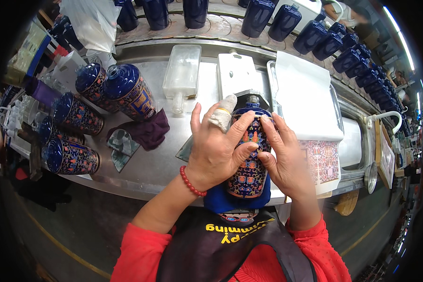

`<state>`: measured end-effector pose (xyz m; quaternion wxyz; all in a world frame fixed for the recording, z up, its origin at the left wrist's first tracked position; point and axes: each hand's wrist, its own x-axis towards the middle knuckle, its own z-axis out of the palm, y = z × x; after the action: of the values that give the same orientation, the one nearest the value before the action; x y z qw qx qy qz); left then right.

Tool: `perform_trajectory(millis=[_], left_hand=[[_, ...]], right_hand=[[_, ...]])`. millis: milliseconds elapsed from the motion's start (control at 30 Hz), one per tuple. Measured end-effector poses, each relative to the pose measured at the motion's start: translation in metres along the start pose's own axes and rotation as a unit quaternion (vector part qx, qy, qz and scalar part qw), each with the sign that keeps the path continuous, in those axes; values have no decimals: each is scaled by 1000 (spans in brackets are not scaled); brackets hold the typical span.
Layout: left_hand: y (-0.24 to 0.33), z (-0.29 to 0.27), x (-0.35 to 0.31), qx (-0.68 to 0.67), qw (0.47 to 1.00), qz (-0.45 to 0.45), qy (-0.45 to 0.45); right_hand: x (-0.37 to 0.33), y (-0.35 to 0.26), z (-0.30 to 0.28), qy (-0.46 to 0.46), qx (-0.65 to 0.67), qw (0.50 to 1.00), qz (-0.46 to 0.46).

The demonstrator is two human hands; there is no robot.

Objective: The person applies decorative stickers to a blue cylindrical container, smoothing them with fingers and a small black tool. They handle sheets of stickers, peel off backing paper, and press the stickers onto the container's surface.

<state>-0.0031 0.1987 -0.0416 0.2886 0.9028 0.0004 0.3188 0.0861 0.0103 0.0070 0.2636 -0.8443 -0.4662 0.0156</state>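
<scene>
A dark blue glass bottle (247, 181) with a colourful floral pattern lies in front of me at the bench edge, its clear neck pointing away. My left hand (212, 152) presses thumb and index finger on its left side and shoulder; its other fingers are raised, and one or more wear white wrapping (221, 118). My right hand (287, 162) grips the right side, fingertips at the shoulder and thumb on the pattern. Under the bottle's base is a blue cloth (211, 199). At the right lies a sheet of patterned prints (322, 162), beside white paper (305, 89).
Several patterned blue bottles (129, 91) stand at the left, near a purple cloth (150, 131). A clear empty bottle (182, 70) lies beyond my left hand, beside a white block-like holder (237, 73). Plain blue bottles (284, 21) line the conveyor (221, 26) behind the bench.
</scene>
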Motion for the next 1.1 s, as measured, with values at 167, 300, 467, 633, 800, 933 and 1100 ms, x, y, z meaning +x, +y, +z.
perform_trajectory(millis=[167, 300, 467, 633, 800, 933, 1100], left_hand=[[-4, 0, -7, -37, 999, -12, 16], [-1, 2, -13, -33, 999, -12, 8], [3, 4, -12, -28, 999, -20, 4], [6, 2, -9, -14, 1000, -18, 1], [7, 1, -9, -33, 999, -21, 0], [7, 2, -8, -35, 999, -24, -1], [6, 3, -8, -35, 999, -24, -7]], right_hand=[[0, 4, -1, 13, 18, 1000, -4], [0, 6, 0, 8, 7, 1000, -8], [-1, 4, 1, 5, 10, 1000, -5], [0, 4, 2, 9, 12, 1000, -5], [-1, 4, 2, 13, 8, 1000, -7], [1, 5, 1, 5, 9, 1000, -10], [2, 6, -1, 4, 9, 1000, -4]])
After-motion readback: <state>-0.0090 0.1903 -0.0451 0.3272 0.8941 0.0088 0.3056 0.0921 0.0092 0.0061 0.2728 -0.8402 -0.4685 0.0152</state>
